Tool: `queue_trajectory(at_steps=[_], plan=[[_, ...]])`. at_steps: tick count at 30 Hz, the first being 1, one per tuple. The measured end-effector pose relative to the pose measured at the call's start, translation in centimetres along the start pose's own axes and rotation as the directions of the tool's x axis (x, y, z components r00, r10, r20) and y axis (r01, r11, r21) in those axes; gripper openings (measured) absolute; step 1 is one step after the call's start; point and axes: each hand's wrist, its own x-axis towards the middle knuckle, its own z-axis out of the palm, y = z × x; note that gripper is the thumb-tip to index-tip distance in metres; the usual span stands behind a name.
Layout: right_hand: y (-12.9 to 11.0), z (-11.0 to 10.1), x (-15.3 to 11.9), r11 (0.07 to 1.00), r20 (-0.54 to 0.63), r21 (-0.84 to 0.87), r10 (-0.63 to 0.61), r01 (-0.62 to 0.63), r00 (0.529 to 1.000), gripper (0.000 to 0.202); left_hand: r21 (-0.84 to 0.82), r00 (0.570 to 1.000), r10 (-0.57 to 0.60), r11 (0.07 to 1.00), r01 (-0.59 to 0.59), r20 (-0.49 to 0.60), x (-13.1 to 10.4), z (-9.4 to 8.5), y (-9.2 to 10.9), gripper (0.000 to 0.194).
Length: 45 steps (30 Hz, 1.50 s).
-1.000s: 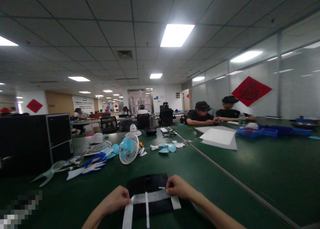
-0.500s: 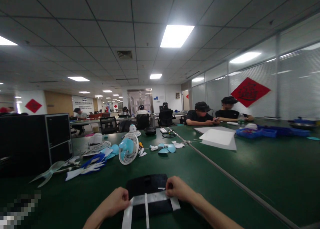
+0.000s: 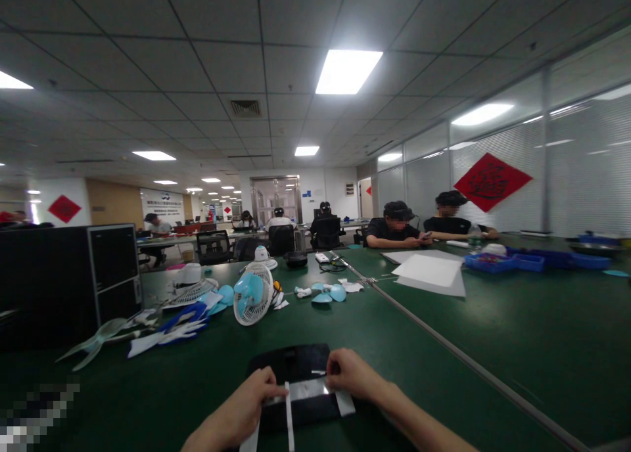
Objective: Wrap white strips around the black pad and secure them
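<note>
A black flat object (image 3: 290,361) lies on the green table in front of me, with pale strips across it. One wide, shiny strip (image 3: 310,389) runs sideways, and a narrow white strip (image 3: 289,416) crosses it lengthwise. My left hand (image 3: 254,399) rests over the left part, its fingertips at the narrow strip; its fingers are bent together. My right hand (image 3: 352,373) pinches the right end of the shiny strip at the object's right edge. Another pale strip (image 3: 346,403) hangs below my right fingers.
Beyond are a small fan (image 3: 253,294), blue fan blades (image 3: 328,293), white-and-blue gloves (image 3: 180,327) and a black computer case (image 3: 49,281). White sheets (image 3: 428,271) and blue trays (image 3: 493,262) lie to the right. Two people sit across the table.
My left hand has moved right, from the shiny strip's left end to the narrow white strip. My right hand has stayed in nearly the same place.
</note>
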Motion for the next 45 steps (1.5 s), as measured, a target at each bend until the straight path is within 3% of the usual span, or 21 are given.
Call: queue_trajectory(at_steps=[6,9,13,16,23,36,45], plan=[[-0.2,-0.1,-0.1,0.993,-0.033,-0.115,-0.018,0.014,0.999,0.019,0.006,1.0,-0.008,1.0,0.008,0.001,0.0,-0.1,0.0,0.062],[-1.2,0.3,-0.8,0.962,-0.093,-0.213,-0.192,0.168,0.977,0.016,0.006,1.0,-0.001,1.0,0.001,-0.011,0.1,0.1,0.0,0.06],[-3.1,2.1,-2.4,0.848,0.015,-0.204,-0.498,0.49,0.867,0.025,0.007,1.0,0.023,1.0,-0.023,-0.014,0.2,0.2,0.0,0.057],[-4.0,3.9,-3.0,0.77,0.133,-0.19,-0.594,0.608,0.794,0.028,0.022,0.999,0.036,0.999,-0.036,-0.025,0.2,0.2,0.0,0.051],[-2.9,6.6,-2.3,0.768,0.177,-0.193,-0.585,0.611,0.791,0.045,0.018,0.998,0.049,0.999,-0.048,-0.046,0.5,0.5,-0.3,0.051],[-1.1,7.4,-2.1,0.687,0.249,-0.224,-0.646,0.691,0.722,0.051,0.035,0.997,0.059,0.998,-0.057,-0.054,0.7,0.7,-0.6,0.048],[-1.3,7.9,-1.6,0.77,0.177,-0.187,-0.585,0.61,0.792,0.065,-0.003,0.998,0.03,1.0,-0.031,-0.062,0.7,0.8,-0.4,0.049]])
